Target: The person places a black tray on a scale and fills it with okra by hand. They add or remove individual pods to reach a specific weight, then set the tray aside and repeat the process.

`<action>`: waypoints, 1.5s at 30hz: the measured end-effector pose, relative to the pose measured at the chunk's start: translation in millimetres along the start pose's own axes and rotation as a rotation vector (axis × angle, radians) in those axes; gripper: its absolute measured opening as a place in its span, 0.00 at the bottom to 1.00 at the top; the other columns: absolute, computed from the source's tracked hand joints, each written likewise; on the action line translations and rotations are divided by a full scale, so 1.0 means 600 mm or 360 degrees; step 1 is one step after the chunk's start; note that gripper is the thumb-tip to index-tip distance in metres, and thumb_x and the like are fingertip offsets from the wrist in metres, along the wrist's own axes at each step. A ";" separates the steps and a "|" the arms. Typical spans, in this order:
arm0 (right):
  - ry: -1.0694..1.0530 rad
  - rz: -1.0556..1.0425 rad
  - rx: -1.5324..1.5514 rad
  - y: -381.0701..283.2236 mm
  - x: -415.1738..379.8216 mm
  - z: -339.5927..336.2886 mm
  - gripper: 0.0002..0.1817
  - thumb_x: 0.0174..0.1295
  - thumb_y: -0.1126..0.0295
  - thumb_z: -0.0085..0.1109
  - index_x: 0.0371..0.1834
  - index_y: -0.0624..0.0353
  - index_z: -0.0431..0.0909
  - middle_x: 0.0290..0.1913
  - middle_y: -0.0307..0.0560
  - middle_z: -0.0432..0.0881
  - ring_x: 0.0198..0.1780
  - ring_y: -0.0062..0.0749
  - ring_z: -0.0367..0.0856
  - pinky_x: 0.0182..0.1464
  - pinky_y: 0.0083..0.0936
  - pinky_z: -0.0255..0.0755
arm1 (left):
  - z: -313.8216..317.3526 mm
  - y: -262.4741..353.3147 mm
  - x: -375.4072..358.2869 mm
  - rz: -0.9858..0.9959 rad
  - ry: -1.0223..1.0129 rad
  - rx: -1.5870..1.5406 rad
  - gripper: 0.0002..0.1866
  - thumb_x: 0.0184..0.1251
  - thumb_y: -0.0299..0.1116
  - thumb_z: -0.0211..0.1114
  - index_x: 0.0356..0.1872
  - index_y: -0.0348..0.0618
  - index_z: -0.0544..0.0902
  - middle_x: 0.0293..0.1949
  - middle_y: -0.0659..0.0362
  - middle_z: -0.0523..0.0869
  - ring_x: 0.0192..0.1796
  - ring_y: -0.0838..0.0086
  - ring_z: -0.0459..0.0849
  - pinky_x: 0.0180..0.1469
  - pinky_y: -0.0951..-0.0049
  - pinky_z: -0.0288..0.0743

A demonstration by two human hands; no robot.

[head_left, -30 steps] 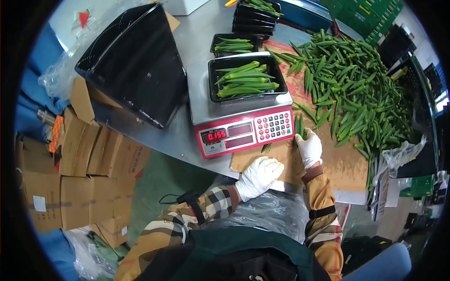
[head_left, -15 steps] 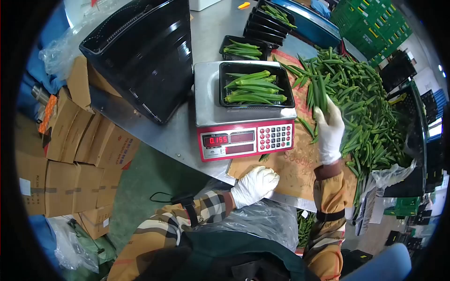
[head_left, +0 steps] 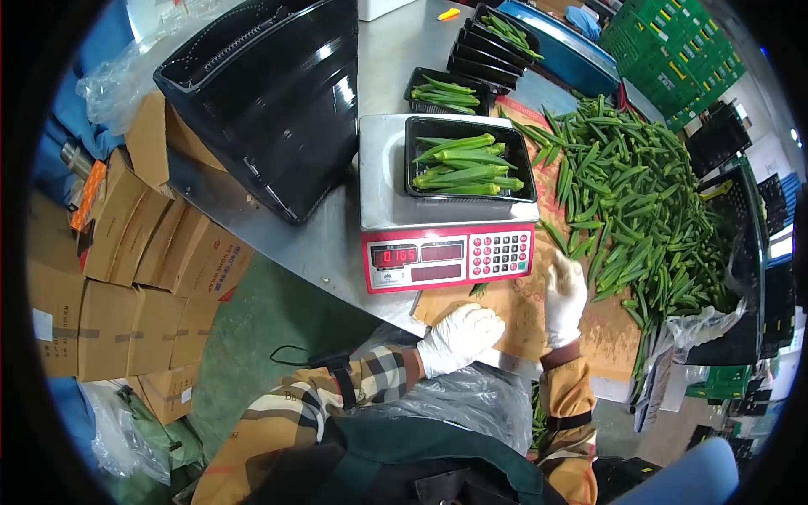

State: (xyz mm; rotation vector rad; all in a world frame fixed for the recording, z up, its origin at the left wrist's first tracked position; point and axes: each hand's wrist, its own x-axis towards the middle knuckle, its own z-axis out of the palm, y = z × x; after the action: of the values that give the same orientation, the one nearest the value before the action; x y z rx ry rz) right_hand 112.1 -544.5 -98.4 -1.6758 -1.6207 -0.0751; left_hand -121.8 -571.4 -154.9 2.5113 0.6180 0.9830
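Observation:
A black tray of okra rests on the metal plate of a red scale, whose display reads 0.165. My left hand, in a white glove, lies in a loose fist at the table's front edge, below the scale. Right of the scale, my right hand, also gloved, is over the brown cardboard with its fingers curled in and no okra visible in them. A few loose pods lie just above its fingertips. The big okra pile spreads to its upper right.
Behind the scale stand another filled tray and stacked black trays. A large black crate leans at the left. Cardboard boxes are at the lower left, green crates at the upper right.
My right hand has moved down from the pile and no longer holds okra pods. The okra in the tray on the scale is arranged differently, and the reading went from 0.155 to 0.165.

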 end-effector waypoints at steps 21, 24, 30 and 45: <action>0.0197 0.0425 -0.0200 0.045 -0.142 0.003 0.13 0.63 0.79 0.65 0.50 0.56 0.88 0.42 0.50 0.85 0.44 0.46 0.84 0.48 0.36 0.79 | -0.329 -0.214 0.180 -0.1495 0.0296 -0.0771 0.22 0.80 0.41 0.65 0.65 0.39 0.78 0.45 0.58 0.88 0.35 0.78 0.86 0.29 0.77 0.83; 0.0180 0.0436 -0.0216 0.053 -0.146 0.008 0.13 0.63 0.78 0.65 0.49 0.56 0.88 0.42 0.50 0.85 0.44 0.47 0.84 0.47 0.37 0.79 | -0.320 -0.245 0.226 -0.1496 0.0350 -0.0772 0.16 0.81 0.33 0.59 0.62 0.36 0.78 0.42 0.57 0.87 0.29 0.75 0.87 0.26 0.78 0.82; 0.0219 0.0412 -0.0233 0.054 -0.143 0.007 0.13 0.60 0.80 0.66 0.46 0.55 0.88 0.41 0.49 0.84 0.43 0.47 0.84 0.46 0.39 0.79 | -0.341 -0.334 0.382 -0.1451 0.0278 -0.0717 0.14 0.79 0.31 0.57 0.58 0.35 0.79 0.41 0.52 0.88 0.23 0.67 0.88 0.28 0.72 0.85; 0.0183 0.0521 -0.0287 0.051 -0.137 0.006 0.11 0.59 0.76 0.66 0.44 0.51 0.86 0.40 0.46 0.83 0.44 0.47 0.82 0.47 0.40 0.77 | -0.333 -0.556 0.441 -0.1756 0.0604 0.0262 0.37 0.63 0.43 0.70 0.65 0.22 0.73 0.59 0.34 0.84 0.61 0.50 0.85 0.63 0.57 0.77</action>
State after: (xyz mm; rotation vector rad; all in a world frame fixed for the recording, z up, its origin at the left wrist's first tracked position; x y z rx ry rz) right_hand 121.9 -606.2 -160.1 -2.0162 -1.2685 -0.1540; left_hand -174.7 -119.3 -36.5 1.5953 1.9470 0.9252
